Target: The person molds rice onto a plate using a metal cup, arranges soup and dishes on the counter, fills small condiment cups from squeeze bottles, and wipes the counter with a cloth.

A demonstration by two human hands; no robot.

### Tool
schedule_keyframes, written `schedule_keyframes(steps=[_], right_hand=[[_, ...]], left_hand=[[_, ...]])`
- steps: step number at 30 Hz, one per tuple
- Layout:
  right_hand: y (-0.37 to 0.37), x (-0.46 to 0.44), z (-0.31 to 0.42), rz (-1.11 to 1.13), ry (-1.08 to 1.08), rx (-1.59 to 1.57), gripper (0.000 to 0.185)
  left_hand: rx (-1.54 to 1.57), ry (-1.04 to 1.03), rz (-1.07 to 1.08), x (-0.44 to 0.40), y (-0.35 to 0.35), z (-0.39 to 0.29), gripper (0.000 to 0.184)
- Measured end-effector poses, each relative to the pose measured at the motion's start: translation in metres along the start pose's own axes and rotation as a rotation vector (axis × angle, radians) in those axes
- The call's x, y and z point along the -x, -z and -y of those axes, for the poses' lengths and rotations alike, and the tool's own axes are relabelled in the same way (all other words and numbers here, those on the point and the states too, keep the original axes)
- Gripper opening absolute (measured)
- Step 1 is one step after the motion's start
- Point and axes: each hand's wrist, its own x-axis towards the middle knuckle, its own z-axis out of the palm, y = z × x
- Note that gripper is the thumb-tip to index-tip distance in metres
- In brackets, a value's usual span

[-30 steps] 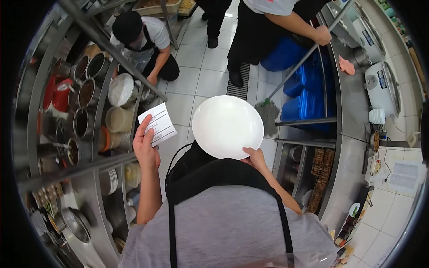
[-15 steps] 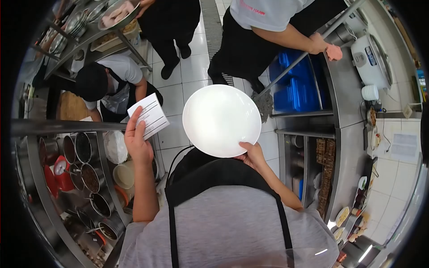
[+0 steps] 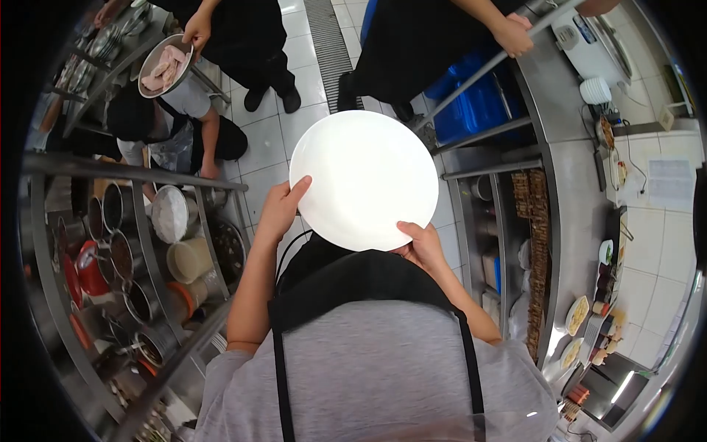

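A round white plate (image 3: pixel 364 180) is held out in front of my body, its bare upper face towards me. My left hand (image 3: pixel 283 206) grips its left edge, thumb on top and fingers hidden underneath. At the lower right rim, my right hand (image 3: pixel 421 244) is closed on the plate in the same way, with its thumb over the edge. No printed paper shows now; whether it lies beneath the plate, I cannot tell.
A steel shelf rail (image 3: pixel 132 171) with several pots stands at left. Near it a person crouches (image 3: pixel 166 125), and another person's hand holds a bowl of raw meat (image 3: pixel 166 68). A third person stands ahead by a steel counter (image 3: pixel 571 191), where a rice cooker (image 3: pixel 589 46) sits.
My left hand has moved right from holding up a printed paper to gripping the plate's edge, and the paper is out of sight. The bowl of meat has moved in over the crouching person.
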Motion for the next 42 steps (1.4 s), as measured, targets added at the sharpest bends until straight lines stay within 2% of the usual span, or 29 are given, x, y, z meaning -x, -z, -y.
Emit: schedule_keyframes(steps=[4, 7, 10, 13, 17, 24, 27, 30, 33, 35, 42], right_hand=[[0.075, 0.054, -0.022, 0.061, -0.036, 0.055, 0.042], [0.118, 0.101, -0.032, 0.001, -0.033, 0.047, 0.043], [0.157, 0.141, -0.042, -0.066, -0.033, -0.061, 0.046], [0.191, 0.176, -0.041, -0.087, -0.022, -0.073, 0.047], [0.231, 0.203, -0.042, -0.154, 0.042, -0.093, 0.044], [0.253, 0.227, -0.026, -0.201, 0.085, -0.122, 0.043], [0.256, 0.231, -0.014, -0.204, 0.05, -0.104, 0.053], [0.261, 0.227, -0.006, -0.178, 0.036, -0.071, 0.053], [0.265, 0.216, -0.006, -0.168, 0.089, -0.053, 0.042], [0.258, 0.211, -0.003, -0.183, 0.127, -0.08, 0.042], [0.251, 0.184, 0.035, -0.166, 0.181, -0.269, 0.048]], left_hand=[[0.17, 0.062, 0.003, 0.069, -0.057, 0.042, 0.038], [0.233, 0.065, -0.036, 0.117, -0.104, 0.078, 0.035], [0.179, 0.099, -0.036, 0.153, -0.143, 0.087, 0.034], [0.014, 0.078, 0.051, 0.178, -0.174, 0.079, 0.033], [-0.061, 0.021, 0.146, 0.191, -0.212, 0.068, 0.032], [-0.142, -0.04, 0.18, 0.197, -0.244, 0.069, 0.032], [-0.086, -0.042, 0.165, 0.201, -0.254, 0.065, 0.032], [-0.063, -0.026, 0.164, 0.204, -0.257, 0.055, 0.032], [-0.08, -0.035, 0.172, 0.194, -0.258, 0.052, 0.033], [-0.098, -0.01, 0.179, 0.187, -0.255, 0.05, 0.034], [-0.052, -0.204, 0.133, 0.168, -0.243, 0.008, 0.041]])
